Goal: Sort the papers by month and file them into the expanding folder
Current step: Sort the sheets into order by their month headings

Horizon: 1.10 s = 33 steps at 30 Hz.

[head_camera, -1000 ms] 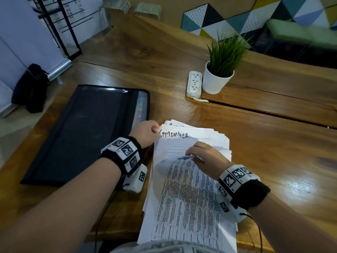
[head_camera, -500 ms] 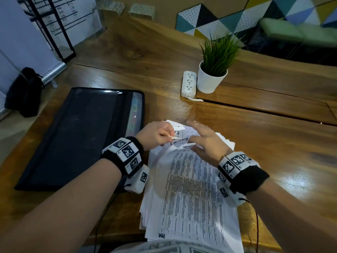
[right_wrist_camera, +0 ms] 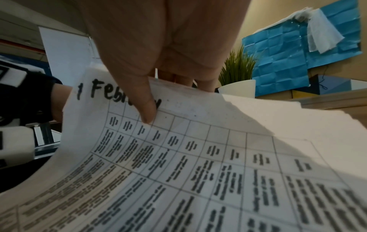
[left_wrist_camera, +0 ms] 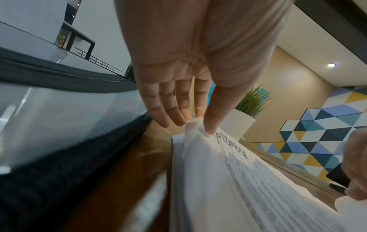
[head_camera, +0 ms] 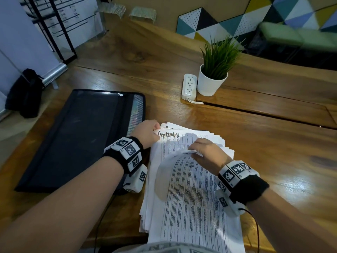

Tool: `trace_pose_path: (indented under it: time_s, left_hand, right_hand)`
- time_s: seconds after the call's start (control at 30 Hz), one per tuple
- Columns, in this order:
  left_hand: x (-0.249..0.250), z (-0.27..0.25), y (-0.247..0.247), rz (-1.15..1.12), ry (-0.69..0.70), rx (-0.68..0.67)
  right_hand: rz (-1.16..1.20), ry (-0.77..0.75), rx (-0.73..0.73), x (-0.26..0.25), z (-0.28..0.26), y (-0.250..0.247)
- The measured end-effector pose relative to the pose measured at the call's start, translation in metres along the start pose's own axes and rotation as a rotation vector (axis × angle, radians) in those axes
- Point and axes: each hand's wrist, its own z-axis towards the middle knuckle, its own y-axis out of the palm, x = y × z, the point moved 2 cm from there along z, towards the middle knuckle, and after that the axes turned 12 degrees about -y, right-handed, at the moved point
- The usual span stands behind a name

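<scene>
On the wooden table (head_camera: 255,143) lies the paper stack (head_camera: 191,207), just right of the black expanding folder (head_camera: 73,139); the left hand (head_camera: 146,132) pinches the "September" sheet's (head_camera: 175,141) corner, while the right hand (head_camera: 207,154) grasps the curled-back top sheet (right_wrist_camera: 198,157), marked "February"

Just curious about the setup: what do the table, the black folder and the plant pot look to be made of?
Table: glossy varnished wood, grain and glare show. Folder: likely matte black fabric or mesh; weave shows. Plant pot: smooth white, ceramic or plastic; cannot tell.
</scene>
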Motion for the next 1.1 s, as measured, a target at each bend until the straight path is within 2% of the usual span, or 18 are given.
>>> trace_pose_path:
  time_s: [0.13,0.27,0.33,0.43,0.53,0.67,0.77,0.87,0.93,1.03,1.1]
  left_hand:
    - [0.004,-0.004,-0.005,-0.008,0.077,0.041]
    - [0.009,-0.009,-0.003,-0.154,0.123,-0.034]
    - [0.014,-0.011,0.0,-0.245,0.153,-0.085]
    - [0.023,-0.015,0.005,-0.322,0.166,-0.136]
    - [0.02,-0.014,0.007,-0.348,0.144,-0.112]
    - [0.005,-0.012,0.001,-0.46,0.107,-0.065]
    - [0.006,-0.012,0.001,-0.431,0.146,-0.111]
    - [0.013,-0.014,0.003,-0.418,0.22,-0.178]
    - [0.011,-0.01,-0.001,-0.444,0.17,-0.093]
    - [-0.003,-0.001,-0.008,-0.35,-0.006,0.084]
    - [-0.01,0.004,-0.006,-0.243,-0.071,0.098]
  right_hand:
    - [0.01,-0.034,0.112,0.004,-0.001,0.0]
    - [-0.024,-0.02,0.117,0.009,0.001,-0.004]
    - [-0.055,-0.075,0.138,0.009,0.006,-0.008]
    - [-0.102,-0.106,0.021,0.008,0.016,-0.01]
    - [-0.118,-0.011,-0.11,0.008,0.018,-0.01]
    - [-0.067,0.021,-0.078,0.012,0.01,-0.011]
    - [-0.018,-0.002,-0.068,0.007,0.013,-0.012]
    - [-0.054,-0.03,-0.154,-0.001,0.022,-0.015]
    - [-0.087,0.005,-0.178,-0.002,0.022,-0.019]
    - [-0.022,0.14,-0.102,0.004,0.01,-0.019]
    - [0.079,0.203,-0.058,0.006,0.001,-0.018]
